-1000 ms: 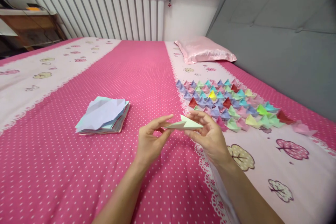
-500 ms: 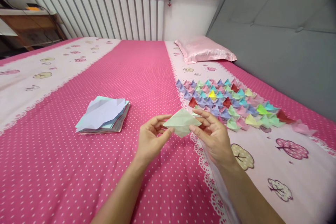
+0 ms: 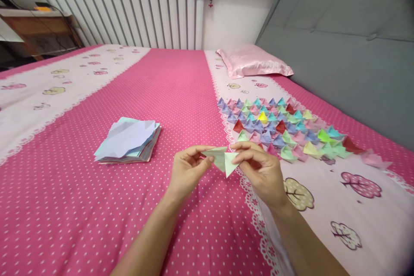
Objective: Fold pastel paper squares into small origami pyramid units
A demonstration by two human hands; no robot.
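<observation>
**Green paper held above a pink bed**

At the upper left of the frame a white radiator lines the wall behind the bed. Left of centre, a loose stack of coloured sheets lies on the dotted cover. At lower centre the left hand pinches one end of a pale green paper between thumb and fingertips. The right hand grips the other end the same way, so the paper hangs in the air between the two hands, clear of the cover. Just right of them, small folded pieces stand in close rows, with a pillow beyond and a grey headboard at the far right. With no firm surface under the thin sheet, an uneven pull from either hand could probably tear it or skew a crease. The right forearm lies near the front rows and could knock them over.
</observation>
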